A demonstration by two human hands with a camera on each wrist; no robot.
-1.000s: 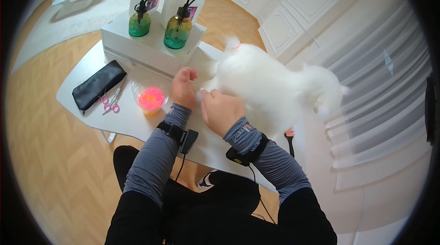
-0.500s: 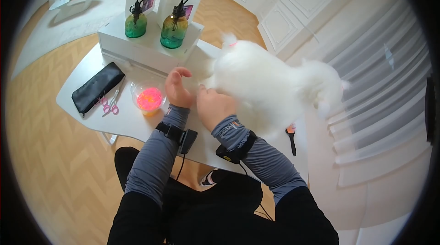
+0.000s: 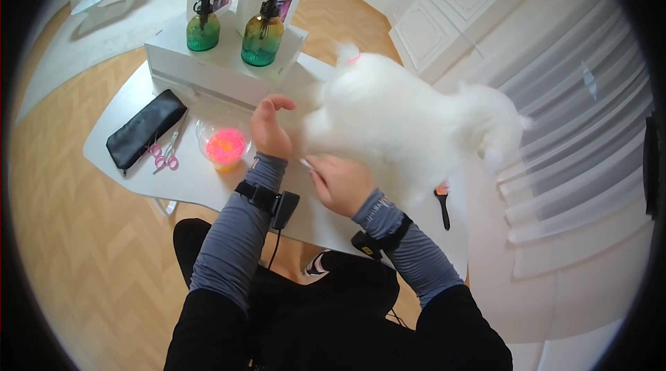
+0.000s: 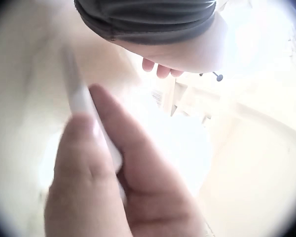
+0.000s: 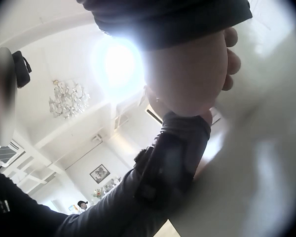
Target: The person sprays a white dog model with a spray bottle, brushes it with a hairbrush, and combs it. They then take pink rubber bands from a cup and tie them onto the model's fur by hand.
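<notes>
A fluffy white dog (image 3: 395, 114) with a pink band on a tuft of fur is on the white table. My right hand (image 3: 343, 184) pinches a slim white tool (image 4: 80, 101) between thumb and finger; its thin grey end is blurred in the left wrist view. That tool points toward my left wrist, beside the dog's pale fur. My left hand (image 3: 270, 132) is raised left of the dog, thumb side up, fingers loosely bent; nothing shows in it. Several of its fingertips (image 4: 163, 71) appear past the palm in the left wrist view.
A clear bowl (image 3: 201, 136) with pink and orange contents stands left of my left hand. Beyond it lie pink-handled scissors (image 3: 166, 156) and a black pouch (image 3: 146, 128). Two green-amber spray bottles (image 3: 262, 41) and white jugs top a white box (image 3: 201, 73). A black-handled brush (image 3: 444, 208) lies right.
My right hand has drawn back from the dog's fur near my left hand, toward me, and the white tool now shows in it. My left hand has shifted slightly left.
</notes>
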